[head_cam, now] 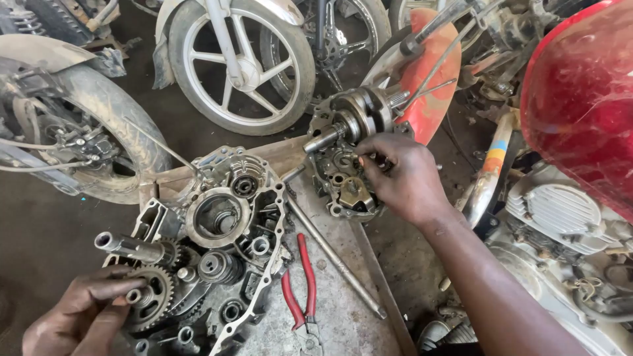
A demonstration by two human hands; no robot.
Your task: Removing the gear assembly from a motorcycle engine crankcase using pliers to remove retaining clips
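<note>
Gripping the crankcase half (343,178) with my right hand (399,175), left hand (86,316) pinching a gear (150,300); I'm risking tipping it off the counter (343,310).

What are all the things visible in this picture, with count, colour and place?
engine case half with gears: one, grey, lower left on the bench
engine case half with crankshaft: one, grey, centre, standing on edge
pliers: one, red handles, lying right of the geared case
steel rod: one, grey, lying diagonally on the bench
workbench: one, grey, bottom centre
spoked wheel: one, silver rim, top centre
red fuel tank: one, upper right
red fender: one, behind the crankshaft
left hand: one, fingers on a gear, bottom left
right hand: one, gripping the crankshaft case
</note>
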